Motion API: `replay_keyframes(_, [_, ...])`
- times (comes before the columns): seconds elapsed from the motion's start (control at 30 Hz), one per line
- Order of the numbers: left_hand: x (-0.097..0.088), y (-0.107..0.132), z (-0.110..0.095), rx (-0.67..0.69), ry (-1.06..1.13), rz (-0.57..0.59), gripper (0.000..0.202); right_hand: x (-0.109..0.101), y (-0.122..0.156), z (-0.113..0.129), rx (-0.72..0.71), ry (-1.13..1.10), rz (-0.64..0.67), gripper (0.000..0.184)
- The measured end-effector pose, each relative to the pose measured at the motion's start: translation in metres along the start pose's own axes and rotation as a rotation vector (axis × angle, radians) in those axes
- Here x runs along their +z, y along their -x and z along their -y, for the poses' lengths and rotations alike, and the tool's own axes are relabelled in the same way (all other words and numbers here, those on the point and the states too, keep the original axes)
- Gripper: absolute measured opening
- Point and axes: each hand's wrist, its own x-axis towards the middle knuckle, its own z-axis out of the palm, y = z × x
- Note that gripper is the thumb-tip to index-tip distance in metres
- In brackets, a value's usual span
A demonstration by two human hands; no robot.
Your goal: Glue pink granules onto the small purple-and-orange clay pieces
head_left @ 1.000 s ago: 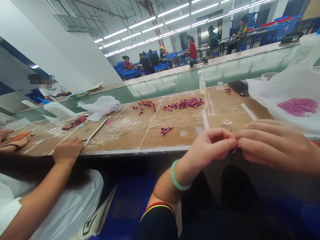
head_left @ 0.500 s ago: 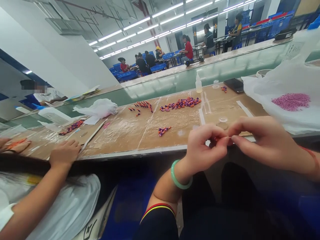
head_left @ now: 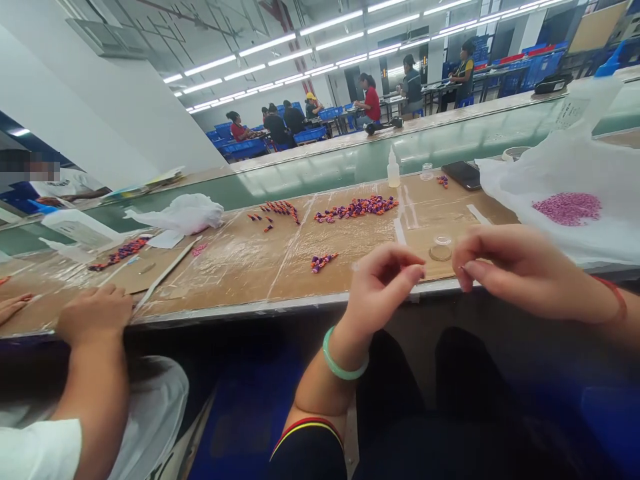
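Note:
My left hand (head_left: 381, 285) hovers at the workbench's front edge with thumb and forefinger pinched together; what they hold is too small to name. A green bangle sits on that wrist. My right hand (head_left: 515, 270) is a short gap to its right, fingers curled in a pinch, with its contents hidden. Just behind both hands lies a small clear round lid (head_left: 441, 249) on the cardboard-covered bench (head_left: 250, 267). A small cluster of purple-and-orange pieces (head_left: 323, 261) lies to the left of my left hand. A longer row of such pieces (head_left: 356, 208) lies farther back.
A white plastic sheet (head_left: 590, 177) with a heap of pink beads (head_left: 567, 207) lies at the right. A dropper bottle (head_left: 393, 170) and a dark phone (head_left: 463, 175) stand at the back. A co-worker's hand (head_left: 93, 312) rests on the bench at the left. A crumpled white bag (head_left: 180, 212) lies behind.
My two hands were touching fingertip to fingertip around a small pink piece; now they have drawn apart and lifted a little. The view has shifted slightly to the right.

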Motion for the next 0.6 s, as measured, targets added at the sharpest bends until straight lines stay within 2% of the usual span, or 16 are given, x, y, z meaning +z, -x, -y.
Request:
replay_keyframes(0.13, [-0.026, 0.002, 0.013, -0.093, -0.003, -0.076, 0.021, -0.024, -0.017, -0.017, 0.021, 0.11, 0.139, 0.02])
replay_keyframes(0.27, [-0.037, -0.001, 0.013, -0.179, -0.076, -0.07, 0.024, -0.042, -0.047, -0.046, 0.09, 0.247, 0.448, 0.02])
replay_keyframes(0.33, [-0.036, -0.003, 0.011, -0.216, -0.096, -0.035, 0.024, -0.044, -0.063, -0.056, 0.153, 0.315, 0.593, 0.021])
replay_keyframes(0.43, [-0.033, -0.004, 0.008, -0.231, -0.097, -0.031, 0.023, -0.04, -0.083, -0.06, 0.278, 0.437, 0.739, 0.02])
replay_keyframes(0.53, [-0.032, -0.003, 0.008, -0.22, -0.067, -0.06, 0.025, -0.036, -0.093, -0.055, 0.375, 0.536, 0.826, 0.015])
replay_keyframes(0.6, [-0.033, -0.003, 0.009, -0.22, -0.041, -0.063, 0.028, -0.033, -0.096, -0.05, 0.389, 0.573, 0.843, 0.014])
